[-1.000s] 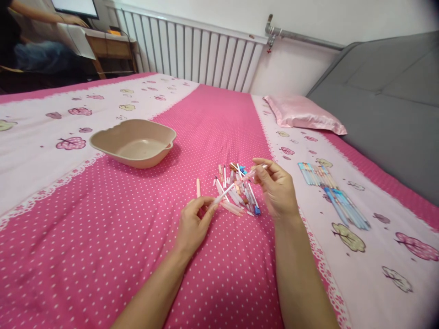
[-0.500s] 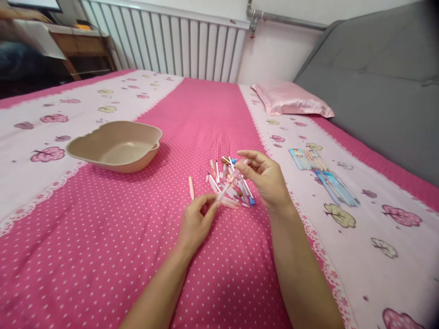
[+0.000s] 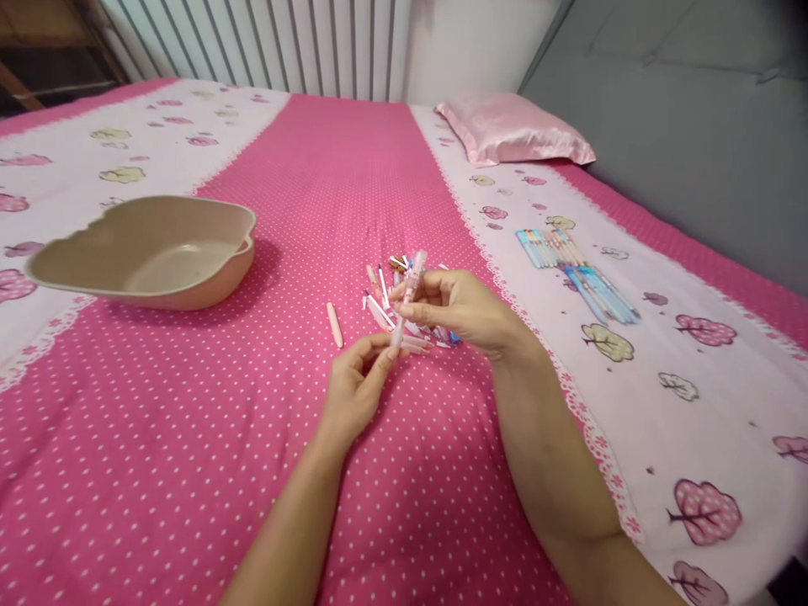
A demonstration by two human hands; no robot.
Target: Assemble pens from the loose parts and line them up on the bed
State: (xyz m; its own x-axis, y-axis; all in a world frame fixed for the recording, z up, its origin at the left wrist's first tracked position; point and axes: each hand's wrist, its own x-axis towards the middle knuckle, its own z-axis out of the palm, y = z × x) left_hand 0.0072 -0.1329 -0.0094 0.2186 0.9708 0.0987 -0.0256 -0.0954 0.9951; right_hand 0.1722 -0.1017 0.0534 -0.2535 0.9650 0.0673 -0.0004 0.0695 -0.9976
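A slim pink translucent pen [image 3: 413,276] is held between both hands above the bedspread, slanting up and away. My left hand [image 3: 357,383] pinches its lower end between thumb and fingers. My right hand [image 3: 464,310] grips it higher up, around the barrel. Beneath and behind the hands lies a loose pile of pen parts [image 3: 379,311], with white, pink, brown and blue pieces, partly hidden by my right hand. Left of the pile, apart from it, rests a peach-coloured pen barrel [image 3: 334,325].
A beige plastic basin [image 3: 220,282] stands at the left on the pink dotted bedspread [image 3: 252,438]. To the right lie rows of blue and beige pens [image 3: 599,293]. A pink pillow [image 3: 514,130] sits farther back, beside a grey headboard [image 3: 682,109]. A white radiator [image 3: 278,46] lines the wall.
The view has tipped downward and come closer. My right hand has moved down the pen toward my left hand, and the pen now stands steeper.
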